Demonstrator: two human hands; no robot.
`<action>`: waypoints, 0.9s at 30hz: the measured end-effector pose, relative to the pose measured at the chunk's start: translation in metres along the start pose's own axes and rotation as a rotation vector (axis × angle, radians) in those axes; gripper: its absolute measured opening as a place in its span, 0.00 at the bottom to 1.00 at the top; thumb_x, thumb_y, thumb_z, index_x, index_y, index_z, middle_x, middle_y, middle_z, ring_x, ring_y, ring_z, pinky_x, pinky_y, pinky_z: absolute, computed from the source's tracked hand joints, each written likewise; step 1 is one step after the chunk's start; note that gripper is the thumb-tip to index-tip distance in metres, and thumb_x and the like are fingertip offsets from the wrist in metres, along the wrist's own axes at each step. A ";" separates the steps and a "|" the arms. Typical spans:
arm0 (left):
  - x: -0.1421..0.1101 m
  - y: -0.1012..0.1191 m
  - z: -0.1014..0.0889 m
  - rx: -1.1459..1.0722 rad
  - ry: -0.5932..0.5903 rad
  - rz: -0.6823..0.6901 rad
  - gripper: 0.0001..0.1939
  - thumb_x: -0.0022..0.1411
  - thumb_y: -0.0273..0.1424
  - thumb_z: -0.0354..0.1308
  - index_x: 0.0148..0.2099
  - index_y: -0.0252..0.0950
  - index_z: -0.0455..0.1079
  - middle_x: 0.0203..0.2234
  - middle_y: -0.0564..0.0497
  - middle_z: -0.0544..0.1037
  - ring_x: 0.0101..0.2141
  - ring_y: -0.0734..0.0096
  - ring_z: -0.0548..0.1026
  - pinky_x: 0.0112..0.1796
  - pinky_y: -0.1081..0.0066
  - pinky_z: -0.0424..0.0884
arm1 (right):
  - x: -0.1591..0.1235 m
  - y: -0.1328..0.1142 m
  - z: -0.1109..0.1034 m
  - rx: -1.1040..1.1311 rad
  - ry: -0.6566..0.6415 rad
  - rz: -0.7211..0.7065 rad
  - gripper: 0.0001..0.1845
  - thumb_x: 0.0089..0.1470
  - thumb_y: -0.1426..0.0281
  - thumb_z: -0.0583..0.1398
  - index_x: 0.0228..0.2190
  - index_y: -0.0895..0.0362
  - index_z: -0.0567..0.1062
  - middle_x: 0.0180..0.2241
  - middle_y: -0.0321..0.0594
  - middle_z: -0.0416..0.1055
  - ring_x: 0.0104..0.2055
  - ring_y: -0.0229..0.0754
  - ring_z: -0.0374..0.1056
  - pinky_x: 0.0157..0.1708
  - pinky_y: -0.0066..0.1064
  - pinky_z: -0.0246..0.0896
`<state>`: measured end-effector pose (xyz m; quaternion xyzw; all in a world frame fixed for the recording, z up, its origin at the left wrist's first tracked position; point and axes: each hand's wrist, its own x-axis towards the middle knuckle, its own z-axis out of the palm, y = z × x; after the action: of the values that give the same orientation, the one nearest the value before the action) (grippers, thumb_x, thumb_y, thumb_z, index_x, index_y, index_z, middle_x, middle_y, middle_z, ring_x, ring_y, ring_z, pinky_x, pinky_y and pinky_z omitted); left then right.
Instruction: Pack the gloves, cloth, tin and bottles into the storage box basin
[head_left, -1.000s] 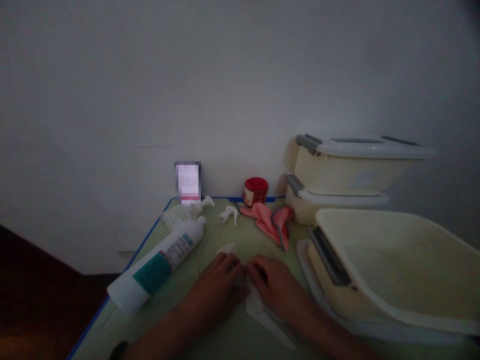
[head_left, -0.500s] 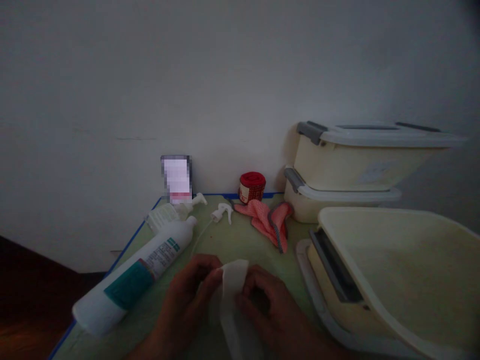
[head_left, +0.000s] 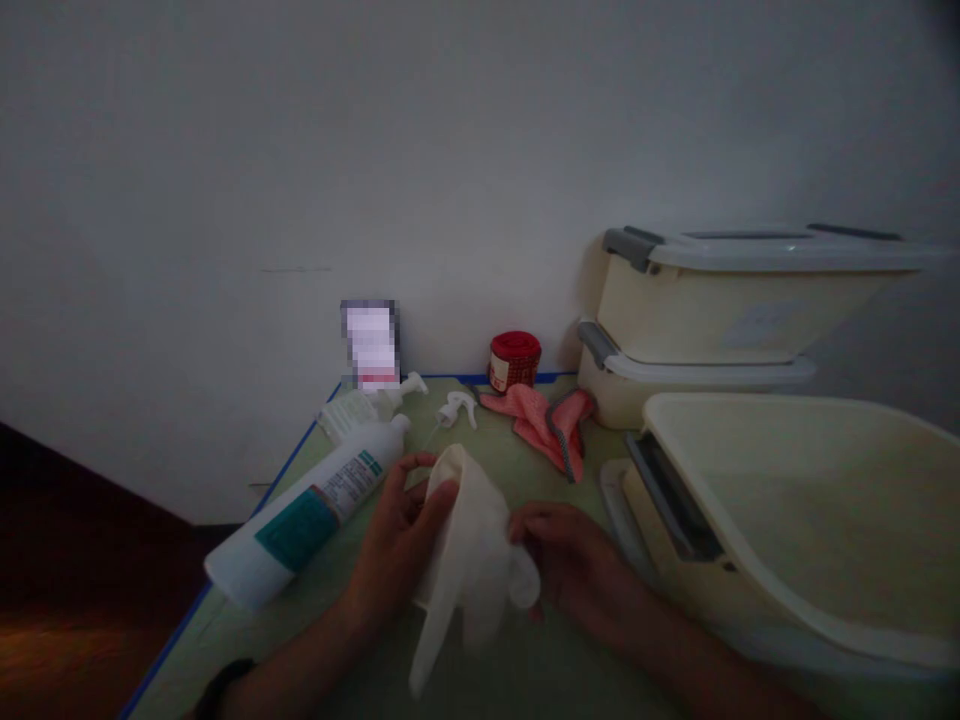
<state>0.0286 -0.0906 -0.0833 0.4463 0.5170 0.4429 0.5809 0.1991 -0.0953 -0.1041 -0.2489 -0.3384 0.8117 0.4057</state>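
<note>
A thin white glove (head_left: 480,540) hangs between my hands above the table, its cuff end up and narrow finger-like parts dangling. My left hand (head_left: 411,530) is closed on the cuff, with the thumb over the near edge. At the glove's right side, my right hand (head_left: 566,560) pinches the material with bent fingers; its fingertips are partly hidden. Beyond the glove lies a white spray trigger (head_left: 456,410) with a thin tube. A pink cloth (head_left: 536,418) is crumpled farther right.
A large white bottle (head_left: 307,515) lies on its side at left, beside a clear pump bottle (head_left: 352,412). A phone (head_left: 372,340) leans on the wall near a red fabric roll (head_left: 515,360). Lidded bins (head_left: 720,310) and an open cream bin (head_left: 810,490) occupy the right.
The glove has been turned and spread, so its cuff and dangling finger parts now show. My right hand has moved right, away from my left. The view has shifted slightly.
</note>
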 end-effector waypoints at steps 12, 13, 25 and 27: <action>-0.016 -0.002 -0.004 0.206 -0.351 0.063 0.13 0.58 0.37 0.53 0.45 0.38 0.63 0.34 0.50 0.73 0.34 0.69 0.71 0.32 0.73 0.65 | 0.003 -0.002 0.000 -0.036 0.391 -0.087 0.15 0.41 0.69 0.64 0.35 0.54 0.70 0.30 0.32 0.72 0.23 0.30 0.66 0.17 0.19 0.56; -0.017 -0.003 -0.005 0.193 -0.342 0.056 0.14 0.58 0.37 0.53 0.45 0.39 0.63 0.33 0.51 0.73 0.32 0.70 0.70 0.31 0.73 0.65 | 0.004 -0.001 0.000 -0.055 0.432 -0.099 0.13 0.42 0.68 0.64 0.33 0.55 0.70 0.26 0.31 0.70 0.22 0.30 0.64 0.16 0.20 0.55; -0.003 -0.004 -0.011 -0.160 -0.242 0.104 0.43 0.48 0.27 0.64 0.60 0.45 0.44 0.45 0.46 0.72 0.40 0.63 0.74 0.39 0.66 0.70 | -0.007 -0.004 0.000 -0.786 0.383 -0.309 0.31 0.51 0.67 0.55 0.55 0.46 0.53 0.55 0.41 0.57 0.55 0.45 0.57 0.50 0.42 0.56; -0.005 -0.002 -0.009 -0.133 -0.194 0.060 0.39 0.50 0.27 0.63 0.59 0.41 0.46 0.36 0.48 0.77 0.34 0.65 0.76 0.35 0.67 0.71 | -0.011 -0.001 0.004 -1.075 0.351 -0.356 0.28 0.52 0.66 0.55 0.54 0.44 0.57 0.59 0.39 0.49 0.61 0.47 0.44 0.56 0.46 0.45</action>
<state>0.0193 -0.0951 -0.0848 0.4625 0.4144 0.4482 0.6430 0.2030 -0.1057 -0.0996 -0.4895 -0.6666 0.3925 0.4024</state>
